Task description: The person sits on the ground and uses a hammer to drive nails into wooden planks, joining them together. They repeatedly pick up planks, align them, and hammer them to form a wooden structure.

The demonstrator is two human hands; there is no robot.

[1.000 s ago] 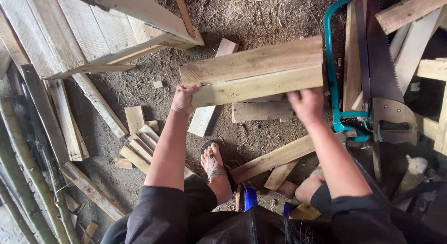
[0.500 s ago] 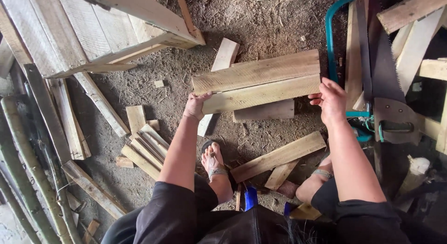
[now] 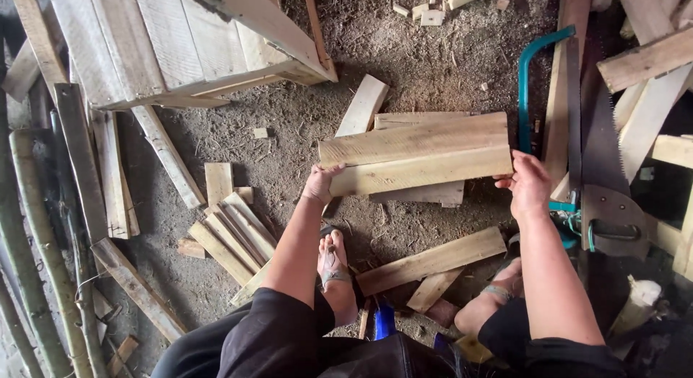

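Lowered boards between both hands; undersides hidden.

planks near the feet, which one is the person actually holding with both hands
The pair of wide pale planks, gripped at either end by the left hand and right hand; the others lie loose on the dirt.

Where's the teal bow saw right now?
In the head view, the teal bow saw lies on the ground at the right, just beyond the right hand and the right end of the held boards, beside a handsaw.
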